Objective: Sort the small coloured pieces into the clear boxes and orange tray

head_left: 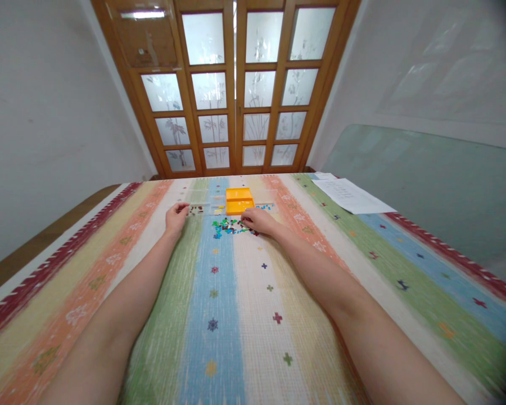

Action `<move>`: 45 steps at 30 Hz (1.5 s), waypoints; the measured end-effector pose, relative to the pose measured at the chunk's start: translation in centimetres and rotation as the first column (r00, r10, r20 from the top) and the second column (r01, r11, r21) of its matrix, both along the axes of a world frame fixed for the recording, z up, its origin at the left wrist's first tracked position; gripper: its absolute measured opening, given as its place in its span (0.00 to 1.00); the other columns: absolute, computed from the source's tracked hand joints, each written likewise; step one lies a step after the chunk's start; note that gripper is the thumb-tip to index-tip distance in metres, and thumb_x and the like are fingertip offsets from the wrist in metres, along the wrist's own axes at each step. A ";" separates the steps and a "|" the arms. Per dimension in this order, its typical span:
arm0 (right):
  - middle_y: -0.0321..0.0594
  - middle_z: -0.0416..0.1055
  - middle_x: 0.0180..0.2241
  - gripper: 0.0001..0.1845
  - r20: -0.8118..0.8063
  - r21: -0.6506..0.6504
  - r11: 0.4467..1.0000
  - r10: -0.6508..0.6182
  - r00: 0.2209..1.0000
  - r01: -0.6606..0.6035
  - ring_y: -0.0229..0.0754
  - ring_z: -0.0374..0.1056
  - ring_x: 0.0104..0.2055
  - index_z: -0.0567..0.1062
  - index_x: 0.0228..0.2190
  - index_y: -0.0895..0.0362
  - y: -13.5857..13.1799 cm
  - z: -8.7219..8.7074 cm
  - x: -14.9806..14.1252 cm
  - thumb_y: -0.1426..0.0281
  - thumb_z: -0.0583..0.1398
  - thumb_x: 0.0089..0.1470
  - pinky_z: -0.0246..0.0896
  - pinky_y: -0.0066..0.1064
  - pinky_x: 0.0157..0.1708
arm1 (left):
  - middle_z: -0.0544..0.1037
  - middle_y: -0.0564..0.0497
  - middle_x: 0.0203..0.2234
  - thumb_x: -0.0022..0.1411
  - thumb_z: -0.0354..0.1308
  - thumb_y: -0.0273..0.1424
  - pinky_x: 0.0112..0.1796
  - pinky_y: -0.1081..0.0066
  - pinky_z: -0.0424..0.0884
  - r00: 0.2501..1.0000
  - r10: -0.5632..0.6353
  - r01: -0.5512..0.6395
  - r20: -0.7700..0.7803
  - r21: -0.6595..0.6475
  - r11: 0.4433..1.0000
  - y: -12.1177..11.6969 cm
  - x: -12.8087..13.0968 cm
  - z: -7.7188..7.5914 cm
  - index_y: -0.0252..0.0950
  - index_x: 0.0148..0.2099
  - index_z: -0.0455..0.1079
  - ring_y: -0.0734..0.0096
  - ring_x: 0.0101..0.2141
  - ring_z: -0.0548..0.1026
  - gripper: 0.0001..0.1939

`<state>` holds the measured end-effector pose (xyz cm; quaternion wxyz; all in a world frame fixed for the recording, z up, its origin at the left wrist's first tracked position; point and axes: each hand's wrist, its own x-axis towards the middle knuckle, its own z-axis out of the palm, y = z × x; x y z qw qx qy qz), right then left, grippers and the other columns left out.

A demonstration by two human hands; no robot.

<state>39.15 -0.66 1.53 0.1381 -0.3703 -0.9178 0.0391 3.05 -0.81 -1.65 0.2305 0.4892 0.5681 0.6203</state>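
Note:
A loose pile of small blue, green and dark red pieces (223,226) lies on the striped tablecloth. My right hand (255,218) is over the pile's right side, its fingers pinched together; anything between them is too small to make out. At the left end of a clear compartment box (204,210) is my left hand (176,218), with curled fingers closed close to the box's edge. Dark brown bits sit in the box's left part, and yellow ones lie further right. An open yellow case (239,194) stands between the hands, with a few pale pieces inside.
Blue pieces (263,207) lie in a clear compartment right of the yellow case. White paper sheets (352,195) rest at the table's right far side. Beyond the table's far edge are wooden doors with frosted panes (215,90). A pale green panel (425,180) stands at the right.

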 end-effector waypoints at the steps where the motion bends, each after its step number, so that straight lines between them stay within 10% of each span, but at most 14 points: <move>1: 0.46 0.80 0.42 0.11 -0.001 -0.002 1.000 -0.001 1.000 0.001 0.45 0.72 0.44 0.82 0.41 0.57 0.0 0.0 0.0 0.71 0.59 0.65 0.56 0.29 0.42 | 0.80 0.49 0.34 0.54 0.62 0.35 0.36 0.70 0.71 0.999 0.034 -0.034 0.009 0.001 0.999 0.2 -0.6 -0.1 0.35 0.43 0.79 0.68 0.33 0.75 0.14; 13: 0.47 0.80 0.42 0.11 0.013 -0.005 1.000 -0.015 1.000 0.015 0.46 0.72 0.45 0.82 0.41 0.57 -0.1 0.1 -0.1 0.70 0.59 0.66 0.56 0.30 0.43 | 0.77 0.51 0.30 0.55 0.62 0.36 0.29 0.74 0.67 0.989 0.123 -0.121 0.080 -0.020 0.992 0.6 -2.6 -0.8 0.33 0.52 0.78 0.74 0.25 0.70 0.23; 22: 0.47 0.79 0.42 0.11 -0.015 0.053 0.998 -0.028 0.999 0.029 0.46 0.71 0.45 0.82 0.42 0.57 -0.1 0.0 -0.2 0.70 0.58 0.66 0.56 0.31 0.44 | 0.83 0.48 0.35 0.57 0.62 0.35 0.38 0.68 0.72 0.980 0.034 -0.041 -0.197 -0.030 0.999 -0.3 -1.0 -0.3 0.37 0.44 0.81 0.65 0.32 0.76 0.14; 30: 0.47 0.76 0.47 0.14 -0.058 0.068 0.995 0.075 0.996 -0.071 0.47 0.68 0.51 0.81 0.50 0.55 -0.7 -0.3 -1.4 0.67 0.59 0.68 0.57 0.34 0.50 | 0.84 0.47 0.42 0.65 0.57 0.34 0.43 0.63 0.72 0.818 -0.150 0.159 -0.556 -0.033 0.987 -1.5 1.3 0.0 0.40 0.46 0.82 0.63 0.34 0.75 0.13; 45: 0.45 0.77 0.56 0.18 -0.087 0.122 0.965 0.245 0.966 -0.234 0.48 0.68 0.60 0.78 0.57 0.51 -0.9 -2.1 -3.5 0.71 0.57 0.70 0.59 0.44 0.61 | 0.82 0.46 0.41 0.66 0.55 0.31 0.42 0.63 0.72 0.652 -0.258 0.292 -0.713 -0.079 0.953 -2.2 2.8 0.1 0.37 0.46 0.80 0.61 0.39 0.77 0.13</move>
